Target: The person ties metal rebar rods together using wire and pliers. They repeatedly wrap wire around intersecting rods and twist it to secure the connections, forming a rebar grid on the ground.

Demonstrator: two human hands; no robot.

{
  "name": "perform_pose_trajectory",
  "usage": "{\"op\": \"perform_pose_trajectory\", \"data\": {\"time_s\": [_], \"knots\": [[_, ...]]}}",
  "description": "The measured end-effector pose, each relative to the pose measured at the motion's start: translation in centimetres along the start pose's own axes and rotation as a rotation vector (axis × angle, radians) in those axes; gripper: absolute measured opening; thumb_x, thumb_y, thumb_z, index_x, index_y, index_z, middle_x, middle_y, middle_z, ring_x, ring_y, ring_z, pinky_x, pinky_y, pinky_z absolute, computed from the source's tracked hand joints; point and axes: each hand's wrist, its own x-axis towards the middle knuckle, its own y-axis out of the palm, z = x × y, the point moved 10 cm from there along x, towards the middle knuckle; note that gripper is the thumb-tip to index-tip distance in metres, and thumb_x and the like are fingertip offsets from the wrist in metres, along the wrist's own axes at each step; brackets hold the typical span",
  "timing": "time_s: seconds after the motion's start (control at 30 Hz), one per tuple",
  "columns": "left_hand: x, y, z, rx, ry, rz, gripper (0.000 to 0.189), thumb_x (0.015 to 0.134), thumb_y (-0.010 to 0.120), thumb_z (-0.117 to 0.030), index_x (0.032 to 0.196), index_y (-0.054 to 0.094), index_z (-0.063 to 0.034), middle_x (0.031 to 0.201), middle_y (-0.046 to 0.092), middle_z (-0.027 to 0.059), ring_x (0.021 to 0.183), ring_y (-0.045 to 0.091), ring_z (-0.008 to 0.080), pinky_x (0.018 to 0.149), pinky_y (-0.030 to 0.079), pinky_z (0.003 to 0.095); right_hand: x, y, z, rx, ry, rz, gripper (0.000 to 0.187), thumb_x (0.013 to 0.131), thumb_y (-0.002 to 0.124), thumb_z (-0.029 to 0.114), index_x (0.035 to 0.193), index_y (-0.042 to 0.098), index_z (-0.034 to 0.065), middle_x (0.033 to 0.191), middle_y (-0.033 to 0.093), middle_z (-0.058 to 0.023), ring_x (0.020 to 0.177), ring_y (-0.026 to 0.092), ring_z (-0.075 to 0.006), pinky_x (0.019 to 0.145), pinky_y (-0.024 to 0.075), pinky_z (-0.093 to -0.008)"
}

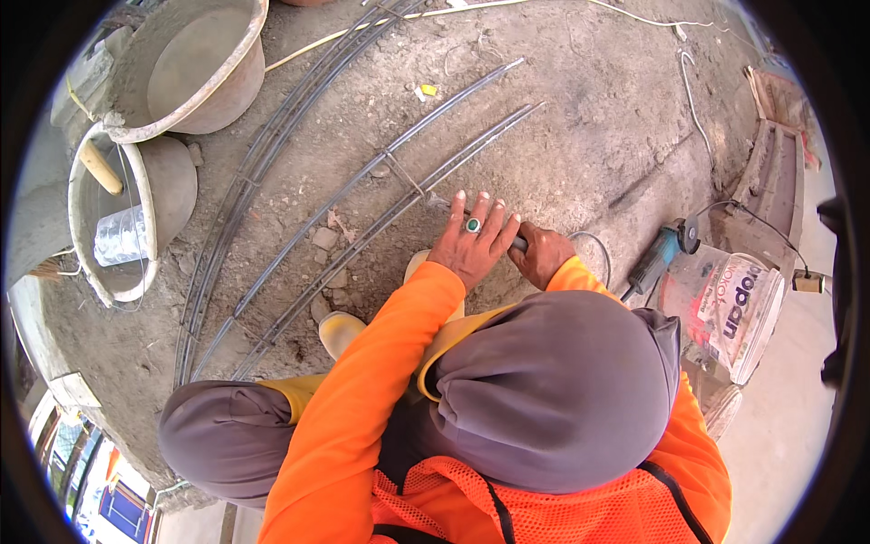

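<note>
My right hand [544,255] is closed around the dark grip of a metal tool [520,243]; the kind of tool cannot be told. My left hand [474,238], with a green-stoned ring [473,225], lies palm down over it with fingers extended and slightly apart. Its palm and thumb side are hidden. A metal end [438,202] shows past the left fingers, close to a steel rebar cage [387,228] on the dirt. Thin cross ties [406,173] join its long bars. My yellow boots [342,332] stand just beside the near bars.
More long rebars [231,217] lie beyond the cage. Two mortar-crusted buckets [180,183] [234,95] are at left. On the right, an angle grinder [663,255] with a cord leans by a paint bucket [724,306]. Wooden formwork [768,197] lies behind; a pale cable [435,13] crosses the top.
</note>
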Motion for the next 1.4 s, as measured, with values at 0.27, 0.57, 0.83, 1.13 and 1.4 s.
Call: {"op": "perform_pose_trajectory", "data": {"time_s": [0.27,0.57,0.83,1.13,1.4], "knots": [[3.6,3.6,2.4,-0.223,-0.200,0.481,0.042,0.096,0.056,-0.013,0.138,0.054,-0.0083,0.127,0.067,0.0136,0.125,0.063,0.0308,0.119,0.036,0.0521,-0.9,-1.3,1.0,0.128,-0.002,0.127,0.050,0.082,0.083,0.037,0.115,0.064,0.0048,0.095,0.072,-0.0160,0.086,0.072,-0.0351,0.078,0.0566,-0.0462],[2.4,0.8,1.3,-0.053,-0.068,0.400,0.054,0.099,0.060,-0.023,0.150,0.046,-0.0098,0.137,0.059,0.0194,0.138,0.051,0.0408,0.123,0.029,0.0553,0.8,3.2,1.0,0.303,0.048,0.319,0.052,0.082,0.085,0.036,0.117,0.066,0.0026,0.083,0.074,-0.0147,0.075,0.072,-0.0315,0.071,0.0562,-0.0431],[2.7,4.7,2.3,-0.230,-0.122,0.594,0.065,0.099,0.058,-0.023,0.158,0.034,-0.0109,0.143,0.056,0.0180,0.139,0.051,0.0353,0.124,0.026,0.0532,-1.1,1.2,3.1,0.145,-0.067,0.196,0.055,0.086,0.074,0.020,0.135,0.057,-0.0001,0.117,0.071,-0.0132,0.099,0.069,-0.0234,0.089,0.0557,-0.0378],[0.1,-18.1,10.9,-0.534,-0.259,0.425,0.059,0.094,0.064,-0.017,0.150,0.049,-0.0069,0.131,0.063,0.0190,0.115,0.064,0.0384,0.100,0.052,0.0457,-4.2,-1.8,0.2,-0.073,-0.130,0.062,0.050,0.094,0.069,0.025,0.139,0.058,0.0045,0.125,0.066,-0.0164,0.103,0.071,-0.0308,0.091,0.0571,-0.0379],[-21.5,-45.1,18.6,-0.536,-1.114,-0.297,0.041,0.100,0.065,-0.013,0.139,0.060,-0.0042,0.116,0.071,0.0113,0.100,0.069,0.0176,0.083,0.056,0.0324,-7.2,-7.8,-0.3,0.453,0.026,-0.037,0.046,0.095,0.069,0.022,0.137,0.060,0.0059,0.127,0.064,-0.0189,0.106,0.071,-0.0354,0.093,0.0577,-0.0387]]}}
